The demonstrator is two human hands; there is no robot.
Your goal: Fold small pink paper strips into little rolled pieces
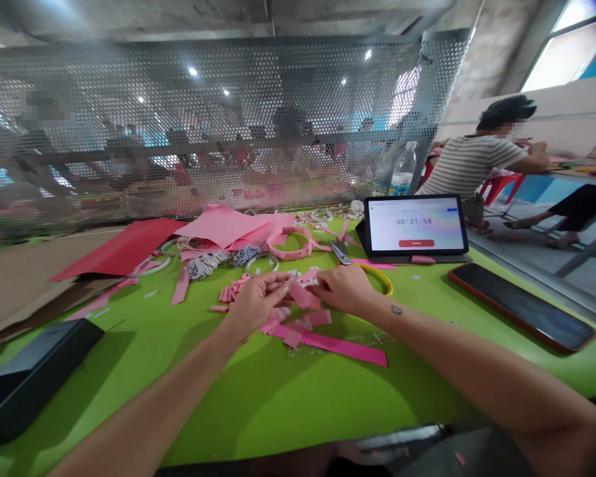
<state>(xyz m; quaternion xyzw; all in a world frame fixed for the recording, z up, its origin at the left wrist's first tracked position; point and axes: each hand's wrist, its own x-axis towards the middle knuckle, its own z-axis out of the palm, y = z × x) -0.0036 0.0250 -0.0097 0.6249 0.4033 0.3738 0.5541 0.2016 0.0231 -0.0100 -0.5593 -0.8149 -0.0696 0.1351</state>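
Green counter runs across this workshop. Nearest on it, at 12 o'clock, the left hand and right hand sit close together, their fingers pinching a short pink paper strip between them, its ends partly hidden. Just below lies a long pink strip, while cut pink pieces are heaped by the left hand, seemingly kept within easy reach. A black case sits at 8 o'clock, a phone at 3 o'clock. Farther out, scissors lie near a pink paper ring, a metal hoop and a bundle of twine. A tablet stands propped at 1 o'clock, apparently so its timer can be read from here. Beyond it, a person in a striped shirt sits at another table, their work hard to make out. Behind a perforated metal screen, other figures blur beyond recognition.
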